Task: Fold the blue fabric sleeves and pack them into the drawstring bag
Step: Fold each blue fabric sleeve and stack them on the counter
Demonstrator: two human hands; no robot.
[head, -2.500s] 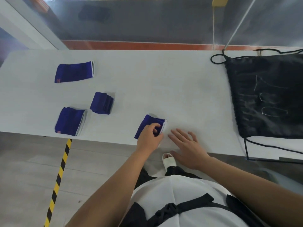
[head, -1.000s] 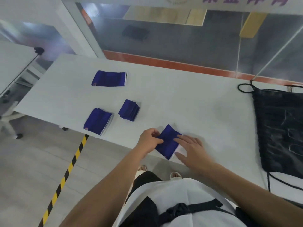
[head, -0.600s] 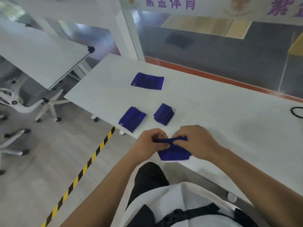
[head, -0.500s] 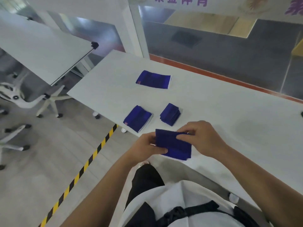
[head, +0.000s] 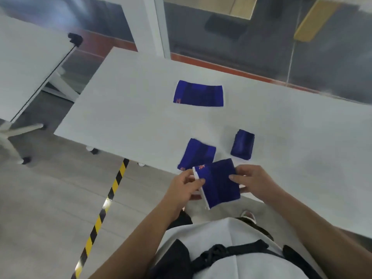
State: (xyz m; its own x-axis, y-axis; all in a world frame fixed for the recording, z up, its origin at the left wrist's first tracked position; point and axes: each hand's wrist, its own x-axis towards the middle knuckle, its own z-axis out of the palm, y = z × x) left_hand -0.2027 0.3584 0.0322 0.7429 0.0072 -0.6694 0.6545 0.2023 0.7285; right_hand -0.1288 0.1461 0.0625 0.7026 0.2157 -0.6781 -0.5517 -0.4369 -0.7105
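Note:
Both hands hold one blue fabric sleeve [head: 218,183] just off the near edge of the white table [head: 141,117]. My left hand [head: 186,188] pinches its white-trimmed left edge, and my right hand [head: 253,183] grips its right side. Three more blue sleeves lie on the table: a flat one [head: 199,93] farther back, a folded one [head: 198,153] partly behind the held sleeve, and a small folded bundle [head: 242,144] to the right. The drawstring bag is out of view.
A second white table [head: 24,63] stands at the left. Yellow-and-black tape [head: 102,210] runs across the grey floor below the table's edge. A glass wall with a white frame [head: 157,27] rises behind the table.
The sleeve was lifted off the table and is now held spread out between both hands. The view swung left, so the drawstring bag left the frame.

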